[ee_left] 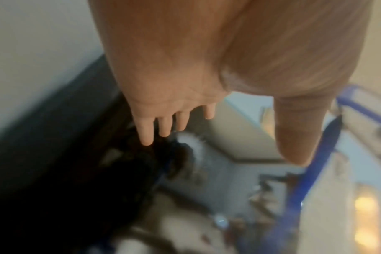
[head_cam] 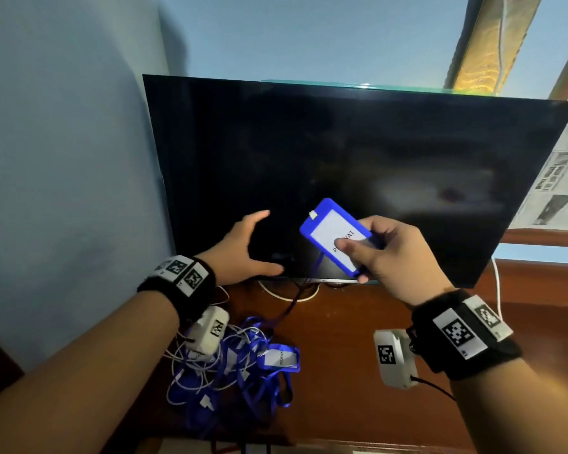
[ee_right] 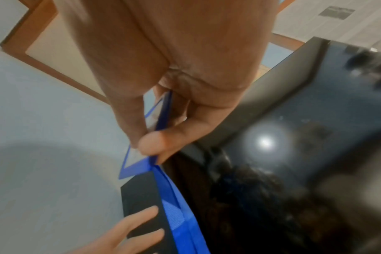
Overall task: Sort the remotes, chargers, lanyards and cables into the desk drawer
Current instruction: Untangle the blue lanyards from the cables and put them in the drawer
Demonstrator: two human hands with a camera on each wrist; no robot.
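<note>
Blue badge holder (head_cam: 335,237) with white card, pinched by the right hand (head_cam: 394,253) — left hand (head_cam: 243,247) spread, empty; brown counter (head_cam: 358,309) below, dark TV (head_cam: 341,152) behind.

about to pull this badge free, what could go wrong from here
The right hand pinches the blue badge holder, and its strap runs down toward the tangled pile of lanyards and white cables on the desk. Lifting further may drag the whole knot along. The strap also hangs close to the TV screen, so a hard tug might knock it. The left hand holds nothing.
</note>
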